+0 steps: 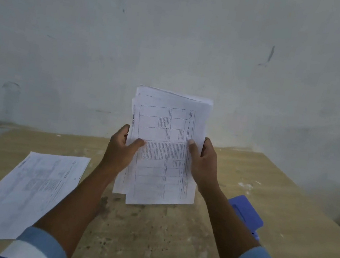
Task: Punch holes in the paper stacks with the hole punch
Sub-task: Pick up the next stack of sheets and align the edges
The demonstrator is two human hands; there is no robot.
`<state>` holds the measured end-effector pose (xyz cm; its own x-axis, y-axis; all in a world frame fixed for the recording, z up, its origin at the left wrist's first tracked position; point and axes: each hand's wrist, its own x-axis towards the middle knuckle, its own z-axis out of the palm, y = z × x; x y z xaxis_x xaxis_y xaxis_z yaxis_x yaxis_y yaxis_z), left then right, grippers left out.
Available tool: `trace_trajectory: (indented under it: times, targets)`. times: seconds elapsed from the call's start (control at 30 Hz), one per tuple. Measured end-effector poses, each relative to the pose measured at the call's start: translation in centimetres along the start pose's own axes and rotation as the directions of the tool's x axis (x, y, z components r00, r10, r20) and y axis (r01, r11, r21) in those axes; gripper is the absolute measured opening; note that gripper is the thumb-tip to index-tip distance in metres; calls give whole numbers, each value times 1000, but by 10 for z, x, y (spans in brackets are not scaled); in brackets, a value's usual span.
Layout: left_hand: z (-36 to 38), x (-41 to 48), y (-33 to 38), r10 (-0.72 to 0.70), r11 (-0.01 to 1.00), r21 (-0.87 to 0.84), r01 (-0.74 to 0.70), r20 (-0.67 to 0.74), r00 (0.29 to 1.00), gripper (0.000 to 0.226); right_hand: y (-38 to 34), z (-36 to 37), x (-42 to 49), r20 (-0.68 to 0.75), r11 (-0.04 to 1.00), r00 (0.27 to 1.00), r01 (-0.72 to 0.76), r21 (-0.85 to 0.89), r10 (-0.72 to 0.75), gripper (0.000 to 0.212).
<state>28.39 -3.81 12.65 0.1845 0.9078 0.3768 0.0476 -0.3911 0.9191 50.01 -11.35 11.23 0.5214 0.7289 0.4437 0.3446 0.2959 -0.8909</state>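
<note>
Two stacks, one punch. One stack (164,150) upright at centre, side edges pinched by left hand (120,150) and right hand (202,163), thumbs in front. Second stack (20,194) flat at lower left. Blue punch (244,214) right, partly behind forearm. Bare worktop (147,236) between forearms.

The scene was dim and flatly lit, with a cool grey-blue cast on the wall (180,30). Shadows were faint and soft-edged. Everything looked slightly blurred, and the print on the paper stack (168,128) was unreadable. Wide-angle distortion bent the table (286,203) edges toward the corners.
</note>
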Motion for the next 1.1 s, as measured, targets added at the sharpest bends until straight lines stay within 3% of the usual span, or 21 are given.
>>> trace_trajectory:
  times: [0.17,0.33,0.6,1.1]
  targets:
    - [10,-11,14,155,988,0,-156,-103,982,12,-13,-8,-11,-39,993,993,115,-17,-115,16]
    - [21,-30,2,93,996,-15,-94,-39,995,28,5,-10,-34,-30,996,998,62,-61,-63,23]
    - [30,-40,11,147,987,-39,-157,-182,972,26,-4,-8,-34,-67,996,994,82,-33,-84,11]
    - [32,-42,-2,29,1000,10,-28,-82,996,35,11,0,-41,-16,995,1000,13,-96,-14,10]
